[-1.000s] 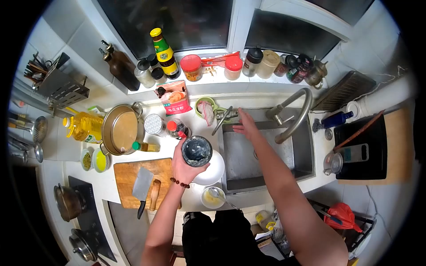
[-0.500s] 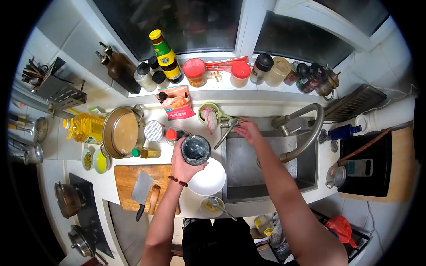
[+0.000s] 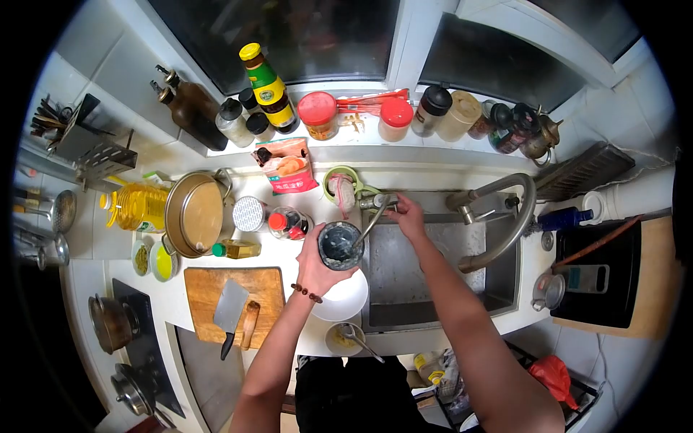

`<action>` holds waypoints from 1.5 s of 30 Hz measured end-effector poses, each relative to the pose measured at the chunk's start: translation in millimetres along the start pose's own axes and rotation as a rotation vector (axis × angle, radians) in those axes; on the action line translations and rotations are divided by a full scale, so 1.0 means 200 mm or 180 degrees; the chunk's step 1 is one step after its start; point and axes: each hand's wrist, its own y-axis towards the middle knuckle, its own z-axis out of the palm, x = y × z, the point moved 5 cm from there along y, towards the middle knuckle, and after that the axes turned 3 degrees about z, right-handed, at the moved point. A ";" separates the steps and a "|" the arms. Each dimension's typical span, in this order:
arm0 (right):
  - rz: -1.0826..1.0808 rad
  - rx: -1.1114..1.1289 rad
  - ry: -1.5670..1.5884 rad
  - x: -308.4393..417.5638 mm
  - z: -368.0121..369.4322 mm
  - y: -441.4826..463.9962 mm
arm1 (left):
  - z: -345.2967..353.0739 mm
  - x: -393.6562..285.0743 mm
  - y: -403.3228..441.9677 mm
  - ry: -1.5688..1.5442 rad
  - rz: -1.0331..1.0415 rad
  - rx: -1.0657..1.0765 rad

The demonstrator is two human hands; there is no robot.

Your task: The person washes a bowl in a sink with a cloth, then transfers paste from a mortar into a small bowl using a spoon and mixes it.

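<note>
A dark stone mortar [image 3: 339,245] with whitish residue inside is gripped from below and the side by my left hand [image 3: 316,268]. It is above a white plate [image 3: 342,299], beside the sink's left edge. My right hand [image 3: 410,218] is at a small metal tap [image 3: 380,201] at the sink's back left corner, fingers closed on its valve end. The tap's long spout points down toward the mortar's opening. Behind the tap sits a green-handled strainer or cup [image 3: 341,182] with a pinkish cloth.
A steel sink [image 3: 433,289] with a tall curved faucet [image 3: 527,209] lies at right. To the left are a cutting board [image 3: 198,289] with a cleaver [image 3: 229,307], a steel pot [image 3: 196,216], and a small bowl [image 3: 339,339] with a spoon. Jars and bottles line the sill.
My left hand has moved the mortar rightward to the tap's spout. My right hand has gone from open above the sink to closed on the tap, and the spout has swung slightly right.
</note>
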 end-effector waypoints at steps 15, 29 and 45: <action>-0.1649 0.0199 -0.3356 0.41 0.13 -0.21 | 0.08 0.00 -0.03 -0.0057 0.0360 -0.0117; -0.1791 0.0067 -0.3570 0.39 0.16 -0.20 | 0.07 -0.04 -0.04 -0.0139 0.0412 -0.0263; -0.1542 0.0282 -0.3593 0.47 0.14 -0.15 | 0.06 -0.02 -0.06 -0.0071 0.0463 -0.0365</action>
